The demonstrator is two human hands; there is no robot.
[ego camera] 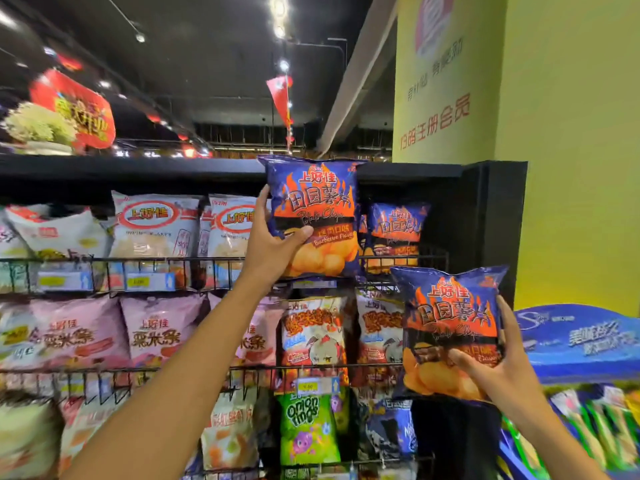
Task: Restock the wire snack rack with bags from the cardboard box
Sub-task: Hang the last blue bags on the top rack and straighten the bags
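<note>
My left hand (268,244) grips a blue and orange barbecue chip bag (313,202) by its lower left side and holds it upright in front of the top row of the black wire snack rack (221,259). A second identical chip bag (450,317) is gripped from below and the right by my right hand (498,362), lower and to the right, before the rack's right end. One more bag of the same kind (398,230) stands in the top row's right slot. The cardboard box is out of view.
White, pink, orange and green snack bags fill the rack's other rows. A black shelf board (138,168) caps the rack. A yellow-green pillar (554,133) rises at right, with a blue display (581,337) and more goods below it.
</note>
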